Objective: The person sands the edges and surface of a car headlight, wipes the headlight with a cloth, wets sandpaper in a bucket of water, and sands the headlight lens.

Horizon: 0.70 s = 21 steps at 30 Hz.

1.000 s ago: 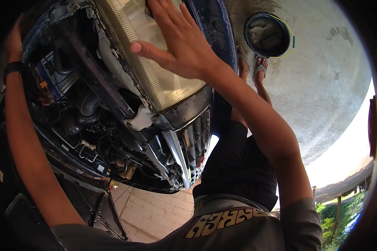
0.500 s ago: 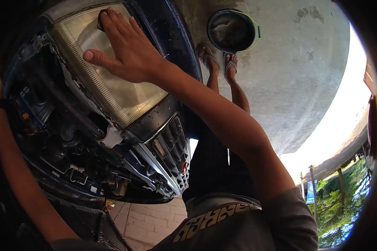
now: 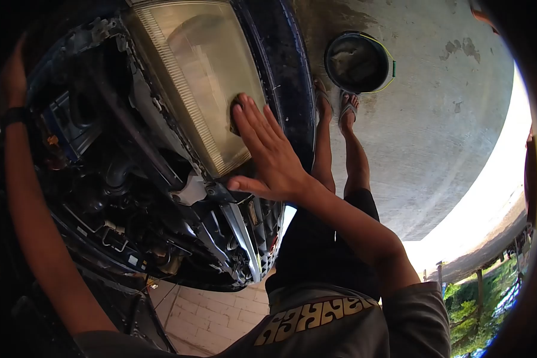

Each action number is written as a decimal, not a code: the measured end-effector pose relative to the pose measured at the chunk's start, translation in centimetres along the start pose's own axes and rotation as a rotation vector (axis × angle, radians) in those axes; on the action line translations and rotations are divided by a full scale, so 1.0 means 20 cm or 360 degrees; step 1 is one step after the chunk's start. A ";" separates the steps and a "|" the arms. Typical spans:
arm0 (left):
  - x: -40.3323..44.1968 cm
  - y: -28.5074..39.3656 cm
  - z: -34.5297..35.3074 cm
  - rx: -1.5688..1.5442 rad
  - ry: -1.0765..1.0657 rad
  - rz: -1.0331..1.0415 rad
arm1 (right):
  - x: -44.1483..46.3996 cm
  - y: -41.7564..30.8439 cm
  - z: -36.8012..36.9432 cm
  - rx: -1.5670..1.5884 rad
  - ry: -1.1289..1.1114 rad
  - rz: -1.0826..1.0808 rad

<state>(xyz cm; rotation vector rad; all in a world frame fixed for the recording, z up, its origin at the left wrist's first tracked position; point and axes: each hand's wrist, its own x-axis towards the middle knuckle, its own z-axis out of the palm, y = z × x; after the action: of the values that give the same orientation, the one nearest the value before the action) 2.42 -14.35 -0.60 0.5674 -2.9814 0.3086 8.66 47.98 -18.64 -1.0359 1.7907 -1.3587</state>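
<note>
A large, hazy yellowish headlight (image 3: 206, 65) with a ribbed edge sits in the front of a dark car. My right hand (image 3: 268, 143) lies over its lower right corner, thumb held out to the side. Under its fingertips is a small dark pad (image 3: 236, 113), pressed on the lens and mostly covered by the fingers. At the far left, my left hand (image 3: 15, 74) is raised in shadow by the car's edge, a dark band on its wrist. Its fingers are too dim to make out.
The exposed engine bay (image 3: 113, 173) fills the left side, with the grille (image 3: 268, 221) below the headlight. A dark bucket (image 3: 357, 62) with a green-gripped handle stands on the concrete floor (image 3: 423, 137), by my sandalled feet (image 3: 348, 110).
My right hand has slid with the dark pad from the headlight's upper left part to its lower right corner. The whole view has shifted slightly. My left hand stays at the far left.
</note>
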 end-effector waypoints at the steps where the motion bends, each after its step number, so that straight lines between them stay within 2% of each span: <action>1: 0.00 -0.04 0.00 0.0005 0.0008 0.0031 | -0.01 0.01 0.02 0.0019 0.0010 -0.0011; 3: -0.01 -0.09 0.02 0.0017 0.0005 0.0078 | -0.07 0.00 0.06 0.0080 0.0023 0.0020; 6: 0.02 -0.18 0.05 0.0024 0.0022 0.0143 | 0.50 0.10 -0.10 0.0009 0.0301 -0.0033; 9: 0.01 -0.22 0.07 -0.0042 0.0083 0.0269 | 0.63 0.10 -0.08 0.0116 0.0461 -0.0012; 11: 0.01 -0.37 0.11 -0.0150 0.0076 0.0259 | 0.26 0.01 -0.01 0.0173 0.0391 -0.0001; 14: 0.00 -0.27 0.06 -0.0120 0.0139 0.0522 | -0.01 0.06 0.09 0.0231 0.0328 0.0025; 15: -0.02 -0.26 0.05 -0.0178 0.0065 0.0323 | -0.06 0.08 0.12 0.0240 0.0313 0.0059; 17: 0.01 -0.28 0.06 -0.0305 -0.0058 -0.0050 | 0.29 0.13 0.00 0.0323 0.0583 0.0011; 21: -0.03 -0.04 0.02 -0.0205 -0.0042 0.0066 | 0.69 0.24 -0.08 0.0489 0.0818 -0.0052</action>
<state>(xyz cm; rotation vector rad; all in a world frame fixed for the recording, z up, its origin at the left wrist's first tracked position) 3.29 -14.96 -0.98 0.5008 -3.0136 0.1116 -0.20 37.26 -23.40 -0.5842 1.8294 -1.9789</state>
